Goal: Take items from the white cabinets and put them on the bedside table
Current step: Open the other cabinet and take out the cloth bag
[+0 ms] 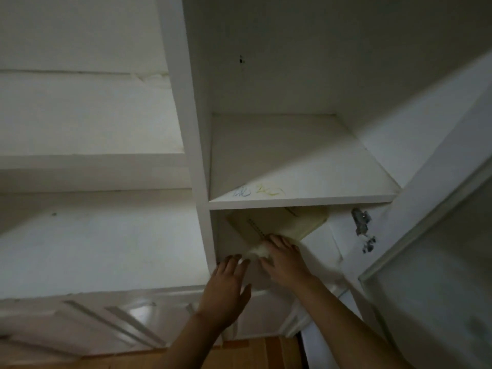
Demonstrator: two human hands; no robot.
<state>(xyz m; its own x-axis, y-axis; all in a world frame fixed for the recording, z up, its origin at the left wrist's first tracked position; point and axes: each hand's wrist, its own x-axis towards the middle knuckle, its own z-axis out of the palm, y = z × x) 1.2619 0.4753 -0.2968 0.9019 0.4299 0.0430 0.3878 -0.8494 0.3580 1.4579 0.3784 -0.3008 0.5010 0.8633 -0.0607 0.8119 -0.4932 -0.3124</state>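
Inside the white cabinet (300, 155), under the shelf (300, 199), both hands reach a cardboard box (279, 222): left hand (226, 288) spread wide, right hand (285, 259) fingers curled on a pale wad (257, 253).

Two bare forearms are seen, each ending in a bare hand: the left hand (226, 288) and the right hand (286, 262). No sleeve, glove, watch, ring or bracelet is shown on either. Wrists are uncovered, and the fingers (277, 242) are unadorned throughout.
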